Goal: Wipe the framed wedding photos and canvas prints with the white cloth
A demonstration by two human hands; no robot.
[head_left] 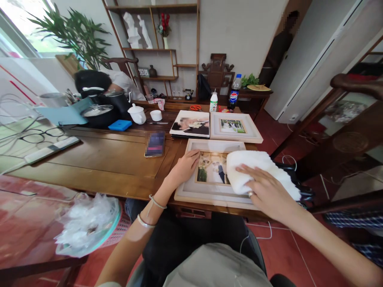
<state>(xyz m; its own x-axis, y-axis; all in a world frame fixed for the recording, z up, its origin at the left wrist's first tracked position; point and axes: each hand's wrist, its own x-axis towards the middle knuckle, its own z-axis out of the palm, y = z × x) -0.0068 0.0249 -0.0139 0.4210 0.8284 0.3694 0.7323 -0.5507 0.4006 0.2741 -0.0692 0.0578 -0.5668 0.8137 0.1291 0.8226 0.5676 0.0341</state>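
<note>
White fluffy cloth [260,169] lies on the framed photo [209,175]; right hand [266,191] presses it flat, left hand [185,167] rests unclenched on the frame.

Fluffy white cloth [260,171], matt pale wooden frame [191,191], glossy dark wooden table [113,159].

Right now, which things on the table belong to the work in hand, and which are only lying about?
In use: white cloth under the right hand; near framed photo, steadied by the left hand.
Lying about: phone, far framed photo, photo print, Pepsi bottle, white teapot, blue box, glasses.
</note>
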